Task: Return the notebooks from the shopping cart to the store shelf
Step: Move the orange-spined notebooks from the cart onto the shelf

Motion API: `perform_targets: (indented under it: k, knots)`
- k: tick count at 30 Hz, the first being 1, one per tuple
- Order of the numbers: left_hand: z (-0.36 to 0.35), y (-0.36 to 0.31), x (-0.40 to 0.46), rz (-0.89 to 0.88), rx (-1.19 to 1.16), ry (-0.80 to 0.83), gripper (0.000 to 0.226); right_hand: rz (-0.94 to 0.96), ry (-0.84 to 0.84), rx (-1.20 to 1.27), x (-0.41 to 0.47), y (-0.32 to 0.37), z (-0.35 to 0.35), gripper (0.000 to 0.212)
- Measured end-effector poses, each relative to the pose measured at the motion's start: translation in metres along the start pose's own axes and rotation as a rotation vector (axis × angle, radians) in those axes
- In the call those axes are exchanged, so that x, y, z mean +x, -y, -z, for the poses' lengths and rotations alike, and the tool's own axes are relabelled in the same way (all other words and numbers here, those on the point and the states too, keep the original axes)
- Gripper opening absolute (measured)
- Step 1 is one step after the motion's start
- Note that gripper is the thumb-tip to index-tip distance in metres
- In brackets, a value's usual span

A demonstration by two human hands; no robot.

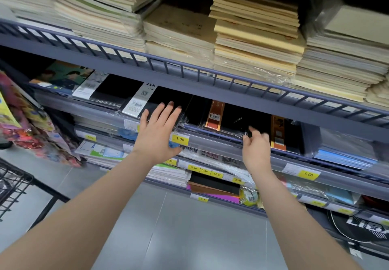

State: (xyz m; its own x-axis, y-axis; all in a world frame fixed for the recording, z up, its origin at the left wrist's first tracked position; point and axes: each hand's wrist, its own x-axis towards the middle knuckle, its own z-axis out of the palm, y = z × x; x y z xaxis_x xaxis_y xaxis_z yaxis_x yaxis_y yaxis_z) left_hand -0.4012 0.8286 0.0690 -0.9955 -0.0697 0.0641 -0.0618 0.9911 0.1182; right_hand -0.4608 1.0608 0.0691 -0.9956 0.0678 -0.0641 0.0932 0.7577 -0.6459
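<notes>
A black, plastic-wrapped notebook (pixel 168 103) with a white label strip lies flat on the middle store shelf (pixel 210 84), under the left hand (pixel 157 130), whose grip is wide, straight fingers pressing its glossy cover. Just beside it, the right hand (pixel 255 145) pinches the front edge of another black notebook (pixel 237 122) banded in orange. The wire shopping cart (pixel 12 183) stands lower left.

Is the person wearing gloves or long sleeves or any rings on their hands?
No. The left hand and right hand are bare, with no gloves or rings showing. Both forearms are uncovered to the picture's edge, with no sleeves, watch or bracelet. The fingernails look short and unpainted.
</notes>
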Motion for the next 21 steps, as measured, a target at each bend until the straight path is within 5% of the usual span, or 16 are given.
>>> perform_targets:
  k: [6,11,21]
  knots:
    - [0.03,-0.004,0.005,0.0,-0.016,0.177,0.102,0.025,0.192,-0.059,-0.014,0.002,0.033,0.051]
    - [0.079,-0.021,-0.015,-0.067,-0.033,0.135,0.088,0.129,0.312,-0.237,-0.042,0.012,0.085,0.057]
    - [0.212,-0.061,-0.061,-0.252,0.021,-0.141,0.072,0.438,0.112,-0.615,-0.113,0.093,0.209,0.065]
